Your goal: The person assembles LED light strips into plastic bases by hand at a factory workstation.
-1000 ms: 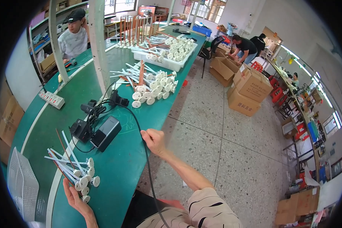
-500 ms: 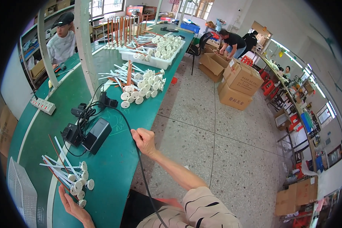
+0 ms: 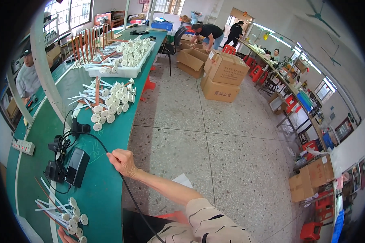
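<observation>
My right hand (image 3: pixel 123 163) is closed in a fist at the green table's edge. A black cable (image 3: pixel 127 187) passes against its thumb side and runs down toward my lap; whatever the fingers enclose is hidden. At the lower left, my left hand (image 3: pixel 65 235) shows only in part, fingers stretched beside a small bunch of white, round-headed pieces (image 3: pixel 74 220) with pale and brown strips. Between the hands and the far piles lie a black box-shaped device (image 3: pixel 77 167) and black power adapters (image 3: pixel 54 171) with tangled cords.
A larger heap of the round-headed pieces (image 3: pixel 113 101) lies farther up the table, before a full white tray (image 3: pixel 113 72). A white post (image 3: pixel 48 69) rises at the left, near a power strip (image 3: pixel 23 146). Stacked cartons (image 3: pixel 221 90) stand on the floor; people work beyond.
The view has swung right and up, so the table and both hands sit farther left. My left hand is now mostly out of the picture. My right fist stays by the cable.
</observation>
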The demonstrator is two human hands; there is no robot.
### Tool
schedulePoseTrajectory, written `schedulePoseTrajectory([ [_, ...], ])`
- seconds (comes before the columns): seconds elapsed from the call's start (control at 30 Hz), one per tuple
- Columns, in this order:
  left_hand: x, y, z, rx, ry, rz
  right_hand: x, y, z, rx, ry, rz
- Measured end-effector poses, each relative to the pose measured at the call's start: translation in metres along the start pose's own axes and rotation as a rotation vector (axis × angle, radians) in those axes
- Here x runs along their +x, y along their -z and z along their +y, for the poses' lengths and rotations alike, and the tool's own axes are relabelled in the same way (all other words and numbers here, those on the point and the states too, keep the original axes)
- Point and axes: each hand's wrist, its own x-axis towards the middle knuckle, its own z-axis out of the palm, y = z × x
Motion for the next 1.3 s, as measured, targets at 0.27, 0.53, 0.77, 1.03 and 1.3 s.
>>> schedulePoseTrajectory([
  [0.27, 0.005, -0.008, -0.008, -0.048, -0.001, -0.044, 0.002, 0.0, -0.001, 0.01, 0.04, 0.037],
  [0.53, 0.002, 0.005, -0.01, -0.047, -0.008, -0.017, 0.0, -0.001, 0.002, 0.032, 0.04, 0.011],
  [0.77, -0.008, -0.006, 0.002, -0.21, 0.092, 0.068, 0.001, 0.006, 0.002, 0.017, 0.024, 0.003],
  [1.03, -0.012, -0.02, 0.042, -0.16, 0.186, 0.144, -0.008, -0.005, 0.018, -0.017, 0.022, -0.055],
  [1.3, -0.016, -0.022, 0.034, -0.225, 0.15, 0.026, -0.006, 0.009, 0.03, 0.028, 0.111, -0.149],
])
